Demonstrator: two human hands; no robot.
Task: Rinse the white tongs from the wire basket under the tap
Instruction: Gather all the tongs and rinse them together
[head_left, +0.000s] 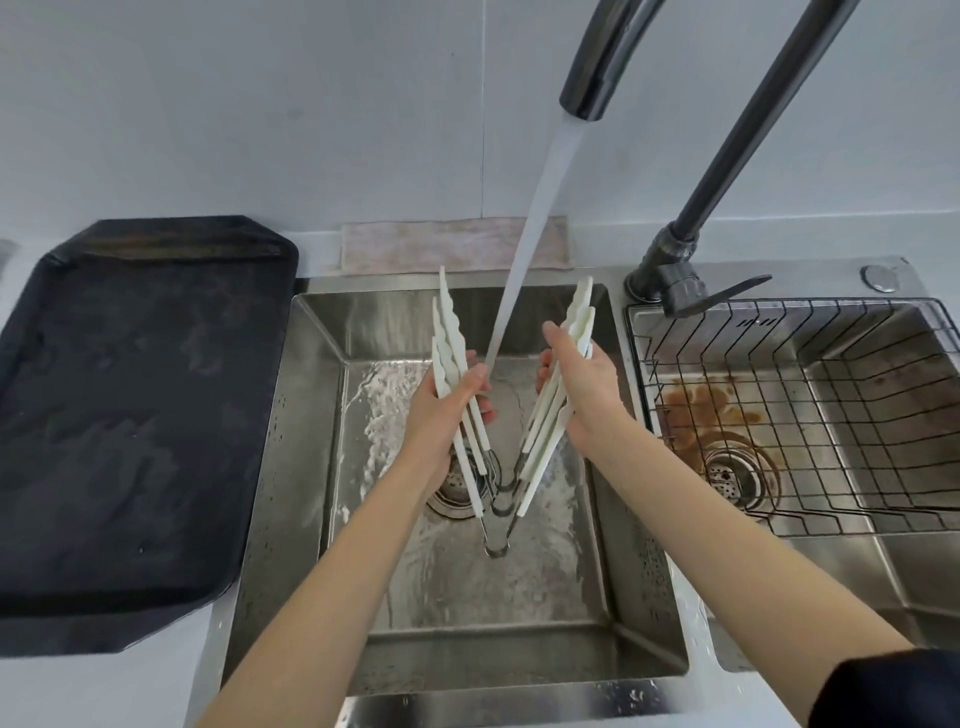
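1. The white tongs (545, 415), several pairs bunched together, are out of the wire basket (789, 415) and held over the left sink (311, 415), spread into a V with the hinge ends low and the white tips pointing up toward the back wall.
2. Head view, progress: the tap (597, 78) is running, and its stream (524, 234) falls between the two spread bundles, landing at the left thumb rather than squarely on the white arms. The fetching looks done; the rinsing seems under way, with the tips likely yet to pass through the water.
3. The basket sits empty in the right sink, well apart from the tongs.
4. Head view, pose: both forearms reach forward over the basin. The left hand (447, 410) is clenched around the left bundle of arms, thumb on top. The right hand (582, 384) grips the right bundle, its back toward the camera and fingers wrapped underneath.
5. A dark tray (130, 415) lies on the surface to the left, and a folded cloth (452, 244) rests behind the sink.
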